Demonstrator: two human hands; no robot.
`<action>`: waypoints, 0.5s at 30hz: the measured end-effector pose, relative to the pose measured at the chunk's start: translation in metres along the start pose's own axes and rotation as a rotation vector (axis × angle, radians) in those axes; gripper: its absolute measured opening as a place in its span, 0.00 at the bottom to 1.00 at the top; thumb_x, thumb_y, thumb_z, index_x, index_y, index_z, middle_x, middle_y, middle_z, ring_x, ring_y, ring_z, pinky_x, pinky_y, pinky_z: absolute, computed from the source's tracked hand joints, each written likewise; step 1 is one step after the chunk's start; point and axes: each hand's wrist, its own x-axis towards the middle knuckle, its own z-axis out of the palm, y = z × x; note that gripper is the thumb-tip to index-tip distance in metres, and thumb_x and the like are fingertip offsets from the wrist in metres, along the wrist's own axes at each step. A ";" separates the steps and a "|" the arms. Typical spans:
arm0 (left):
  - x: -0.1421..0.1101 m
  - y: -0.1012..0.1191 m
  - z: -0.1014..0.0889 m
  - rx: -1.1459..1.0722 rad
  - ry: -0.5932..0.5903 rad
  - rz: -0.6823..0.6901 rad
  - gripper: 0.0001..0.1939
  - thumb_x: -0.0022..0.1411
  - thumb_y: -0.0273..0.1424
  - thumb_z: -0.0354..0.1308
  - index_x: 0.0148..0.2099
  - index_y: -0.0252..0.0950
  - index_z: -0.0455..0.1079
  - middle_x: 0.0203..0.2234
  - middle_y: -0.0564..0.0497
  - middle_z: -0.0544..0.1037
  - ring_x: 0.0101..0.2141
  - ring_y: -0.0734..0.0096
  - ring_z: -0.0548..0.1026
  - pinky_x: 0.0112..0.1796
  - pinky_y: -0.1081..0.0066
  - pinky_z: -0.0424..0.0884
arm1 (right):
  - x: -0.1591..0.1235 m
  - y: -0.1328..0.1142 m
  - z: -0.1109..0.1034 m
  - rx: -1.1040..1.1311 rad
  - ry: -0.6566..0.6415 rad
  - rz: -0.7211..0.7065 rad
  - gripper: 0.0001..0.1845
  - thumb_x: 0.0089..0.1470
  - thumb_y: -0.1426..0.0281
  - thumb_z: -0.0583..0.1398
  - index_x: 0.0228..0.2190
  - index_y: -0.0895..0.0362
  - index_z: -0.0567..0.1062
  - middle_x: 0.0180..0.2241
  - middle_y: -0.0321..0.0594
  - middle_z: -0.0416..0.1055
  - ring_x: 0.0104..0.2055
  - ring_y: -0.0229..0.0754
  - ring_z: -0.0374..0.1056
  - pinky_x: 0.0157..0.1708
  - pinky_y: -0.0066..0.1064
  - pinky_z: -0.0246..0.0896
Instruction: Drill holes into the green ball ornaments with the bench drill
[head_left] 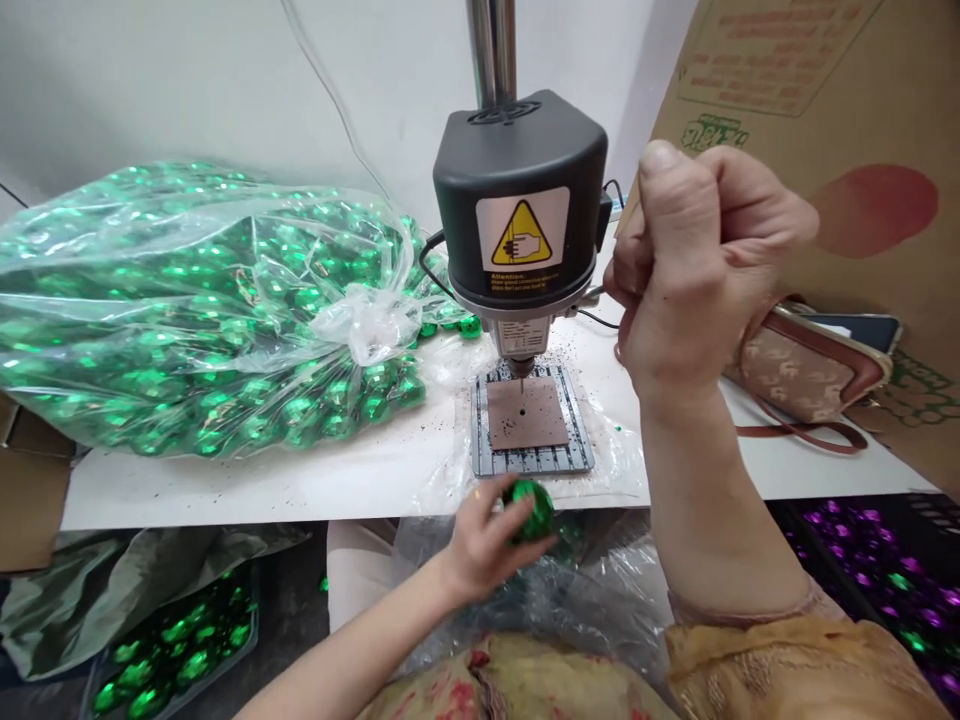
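In the head view, the left hand [484, 545] grips a shiny green ball [535, 512] in its fingers, at 6 o'clock from the slotted base plate [481, 462] of the drill press [521, 200]. The right hand [690, 250] is closed in a fist at the lever [595, 293] on the drill's 3 o'clock side, while a clear bag of green balls [187, 310] lies at 9 o'clock and a patterned purse [799, 365] at 3 o'clock

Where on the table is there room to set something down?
The widest strip of tabletop lies between the bag of green balls and the front edge. A smaller patch fronts the purse strap. Around the drill press it's crowded: plastic film, the left hand in front, the right hand alongside.
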 end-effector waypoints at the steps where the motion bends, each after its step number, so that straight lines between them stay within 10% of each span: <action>1: -0.017 0.007 -0.004 0.056 -0.090 0.098 0.22 0.60 0.36 0.68 0.55 0.39 0.69 0.48 0.38 0.78 0.41 0.58 0.79 0.37 0.63 0.77 | -0.001 0.000 0.000 0.006 -0.002 -0.003 0.24 0.58 0.69 0.58 0.17 0.56 0.53 0.18 0.28 0.46 0.20 0.22 0.47 0.23 0.23 0.46; 4: -0.057 0.020 -0.014 0.241 -0.383 0.156 0.18 0.60 0.33 0.65 0.53 0.42 0.72 0.46 0.40 0.81 0.36 0.58 0.79 0.34 0.63 0.77 | -0.001 0.000 0.000 0.015 0.003 0.013 0.24 0.58 0.69 0.58 0.16 0.56 0.54 0.17 0.28 0.48 0.20 0.23 0.47 0.23 0.24 0.45; 7: -0.060 0.016 -0.023 0.223 -0.390 0.165 0.16 0.63 0.31 0.61 0.53 0.41 0.72 0.45 0.42 0.82 0.35 0.61 0.79 0.33 0.66 0.77 | -0.001 0.000 -0.001 0.037 0.009 0.027 0.23 0.57 0.69 0.60 0.16 0.55 0.56 0.16 0.28 0.50 0.19 0.25 0.46 0.20 0.27 0.43; 11: 0.005 -0.031 -0.031 0.103 -0.062 0.085 0.13 0.63 0.20 0.52 0.44 0.41 0.71 0.38 0.48 0.81 0.35 0.67 0.78 0.35 0.68 0.75 | -0.002 0.000 -0.002 0.037 0.013 0.024 0.23 0.56 0.67 0.61 0.15 0.55 0.58 0.14 0.28 0.52 0.17 0.27 0.46 0.18 0.30 0.41; 15: 0.106 -0.109 -0.019 0.269 -0.139 -0.348 0.13 0.60 0.17 0.51 0.38 0.38 0.72 0.35 0.46 0.78 0.38 0.62 0.76 0.41 0.64 0.73 | -0.004 -0.002 0.000 0.019 0.033 0.033 0.22 0.56 0.68 0.61 0.15 0.56 0.59 0.14 0.28 0.54 0.16 0.26 0.48 0.18 0.29 0.42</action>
